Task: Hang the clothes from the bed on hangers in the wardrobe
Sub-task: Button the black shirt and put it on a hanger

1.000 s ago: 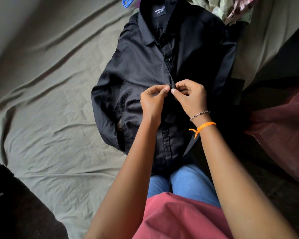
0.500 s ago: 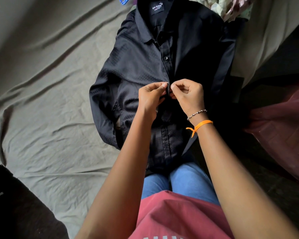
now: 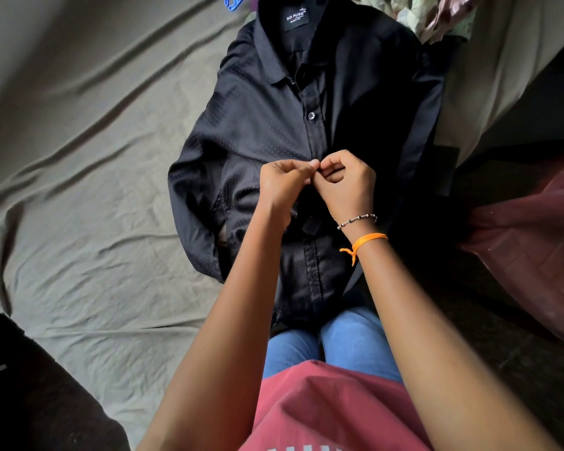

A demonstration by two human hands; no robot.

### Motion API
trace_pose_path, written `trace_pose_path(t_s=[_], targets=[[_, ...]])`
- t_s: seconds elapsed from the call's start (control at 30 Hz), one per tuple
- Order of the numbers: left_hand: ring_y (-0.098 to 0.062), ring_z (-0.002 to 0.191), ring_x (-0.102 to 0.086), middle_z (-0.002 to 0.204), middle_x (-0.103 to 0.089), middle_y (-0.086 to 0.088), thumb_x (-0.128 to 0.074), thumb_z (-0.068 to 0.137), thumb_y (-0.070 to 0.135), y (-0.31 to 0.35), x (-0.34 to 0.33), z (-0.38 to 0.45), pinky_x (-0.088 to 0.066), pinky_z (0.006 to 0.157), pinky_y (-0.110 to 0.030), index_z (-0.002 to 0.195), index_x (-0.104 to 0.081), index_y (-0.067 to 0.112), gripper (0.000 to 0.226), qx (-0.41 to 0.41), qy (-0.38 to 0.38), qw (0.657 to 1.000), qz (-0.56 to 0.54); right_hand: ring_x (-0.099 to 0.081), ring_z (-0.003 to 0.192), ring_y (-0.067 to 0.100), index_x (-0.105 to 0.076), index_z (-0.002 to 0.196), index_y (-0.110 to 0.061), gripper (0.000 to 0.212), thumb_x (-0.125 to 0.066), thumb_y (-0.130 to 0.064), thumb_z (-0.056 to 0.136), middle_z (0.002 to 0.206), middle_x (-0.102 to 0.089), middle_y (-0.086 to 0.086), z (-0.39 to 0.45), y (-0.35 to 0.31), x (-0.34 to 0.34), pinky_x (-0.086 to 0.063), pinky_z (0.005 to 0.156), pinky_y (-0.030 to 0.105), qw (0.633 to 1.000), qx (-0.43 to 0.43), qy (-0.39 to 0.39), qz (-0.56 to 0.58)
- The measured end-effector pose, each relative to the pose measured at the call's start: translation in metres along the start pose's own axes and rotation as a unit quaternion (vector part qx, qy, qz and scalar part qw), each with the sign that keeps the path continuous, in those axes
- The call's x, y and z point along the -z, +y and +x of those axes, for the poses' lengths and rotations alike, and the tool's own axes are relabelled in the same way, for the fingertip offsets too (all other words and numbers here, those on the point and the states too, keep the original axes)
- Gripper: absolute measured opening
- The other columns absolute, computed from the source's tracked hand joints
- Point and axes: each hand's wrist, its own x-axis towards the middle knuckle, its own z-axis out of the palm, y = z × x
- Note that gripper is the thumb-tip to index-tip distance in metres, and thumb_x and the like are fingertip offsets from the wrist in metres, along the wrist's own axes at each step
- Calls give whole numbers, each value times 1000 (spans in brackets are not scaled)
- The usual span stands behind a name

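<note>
A black dotted shirt [image 3: 261, 125] lies face up on the olive bed sheet [image 3: 79, 190], collar toward the top, one button fastened on its placket. My left hand [image 3: 284, 183] and my right hand [image 3: 345, 187] meet at the middle of the placket, fingertips pinching the two front edges together. The button under my fingers is hidden. A blue hanger [image 3: 235, 1] pokes out at the top edge beyond the collar.
A heap of light patterned clothes [image 3: 433, 11] lies beyond the shirt's right shoulder. A maroon plastic chair [image 3: 534, 232] stands at the right of the bed. Dark floor shows at the lower left and right. My jeans-clad knees [image 3: 332, 340] touch the bed edge.
My fingertips have closed tighter together on the placket. The view has shifted slightly, so the shirt sits a little lower in frame.
</note>
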Motion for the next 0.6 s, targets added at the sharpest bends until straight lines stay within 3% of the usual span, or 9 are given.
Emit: trace_pose_path(t_s=[0.27,0.37,0.47,0.53,0.6], targets=[[-5,53,-50,53,-56,4,-65,87,11,-2,-1,9,-45,63,-18,62,-62,13,25,-13,12,998,58,-54,52,-3,-64,76,-8,11,-75,-8,73,66,-59,-5,3,-1,8,-44,54,9,999,-24,-26,6],[-4,55,-54,53,-60,9,-64,88,12,-3,2,10,-48,62,-20,65,-63,14,23,-70,10,992,100,-61,57,5,-64,74,-10,10,-74,-9,74,66,-61,-6,4,1,9,-54,61,23,998,-41,-37,32],[-18,70,-60,71,-64,-3,-65,87,21,-3,1,14,-49,71,-35,75,-67,8,18,-153,39,954,255,-66,60,22,-62,72,-11,9,-69,-11,78,65,-63,1,5,4,9,-57,63,42,996,-61,-42,56],[-23,77,-60,81,-64,-8,-64,87,23,-2,-2,15,-46,71,-36,82,-68,2,21,-204,57,922,325,-62,55,11,-58,71,-11,15,-64,-6,84,63,-59,1,6,1,9,-58,61,39,990,-98,-59,85],[-19,73,-57,78,-62,-4,-63,88,22,1,-4,16,-43,68,-32,83,-67,2,21,-226,55,912,338,-55,51,-1,-54,72,-12,21,-57,-2,89,65,-53,1,8,-4,14,-58,60,29,977,-137,-96,131]])
